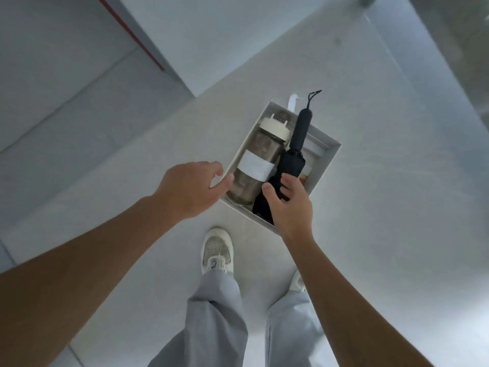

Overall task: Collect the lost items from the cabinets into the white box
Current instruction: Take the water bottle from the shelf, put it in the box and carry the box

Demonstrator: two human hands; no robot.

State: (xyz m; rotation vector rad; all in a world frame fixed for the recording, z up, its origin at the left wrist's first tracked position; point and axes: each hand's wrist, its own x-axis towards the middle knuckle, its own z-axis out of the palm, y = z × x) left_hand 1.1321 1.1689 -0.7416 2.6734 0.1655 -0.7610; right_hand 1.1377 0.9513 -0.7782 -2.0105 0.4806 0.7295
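A white box [326, 165] sits on the pale floor in front of my feet. Inside it lies a clear brownish bottle [260, 160] with a cream lid and a white band. A folded black umbrella [293, 154] lies across the box beside the bottle, its handle and loop pointing away from me. My right hand [289, 207] grips the near end of the umbrella, thumb on top. My left hand [189, 188] hovers at the box's left edge with loosely curled fingers, its thumb next to the bottle's base; it holds nothing. Small pale items lie under the umbrella, mostly hidden.
A white paper strip [292, 100] sticks out past the box's far corner. A white cabinet or wall panel [201, 35] with a red edge [132, 35] rises at the upper left. My two white shoes [217, 250] and grey trousers stand just below the box.
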